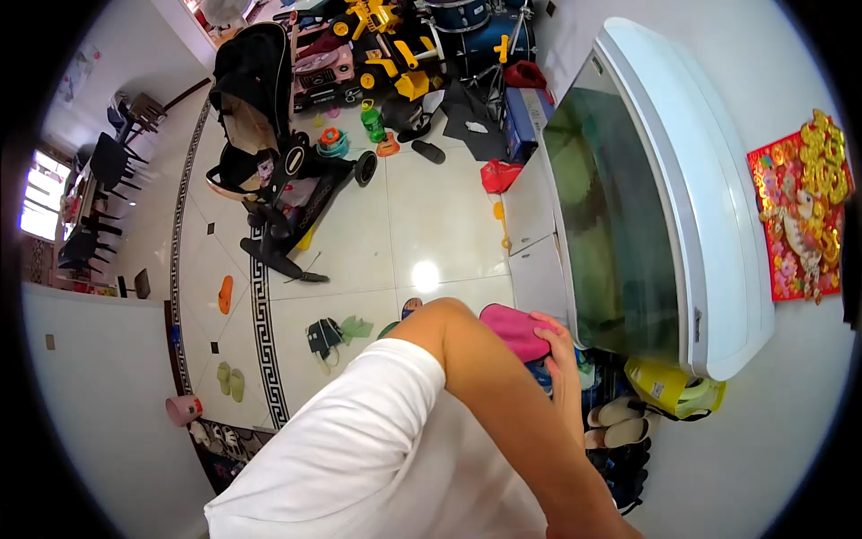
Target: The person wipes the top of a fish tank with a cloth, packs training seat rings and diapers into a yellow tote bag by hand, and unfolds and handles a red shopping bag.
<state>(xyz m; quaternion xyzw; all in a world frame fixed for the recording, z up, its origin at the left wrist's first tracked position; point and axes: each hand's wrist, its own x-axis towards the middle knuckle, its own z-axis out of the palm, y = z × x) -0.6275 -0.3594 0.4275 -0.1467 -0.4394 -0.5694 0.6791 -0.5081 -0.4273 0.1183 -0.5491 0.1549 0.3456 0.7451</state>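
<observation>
My right hand (pixel 558 346) is closed on the edge of a pink, soft-looking item (pixel 514 331) beside the aquarium cabinet; exactly what the item is I cannot make out. My left arm, in a white sleeve, is bent across the front of my body. Its forearm passes over the right one and runs off the bottom edge, so my left hand is out of the frame. Just below the pink item, blue and dark items (pixel 541 374) are partly hidden by my arms.
A large aquarium (pixel 620 207) stands at the right, with a yellow bag (pixel 673 388) and shoes (pixel 624 422) below it. A black stroller (pixel 292 171) is at the upper left. Slippers (pixel 231 381) and a dark green bag (pixel 324 337) lie on the tiles. Toys (pixel 382 54) crowd the back.
</observation>
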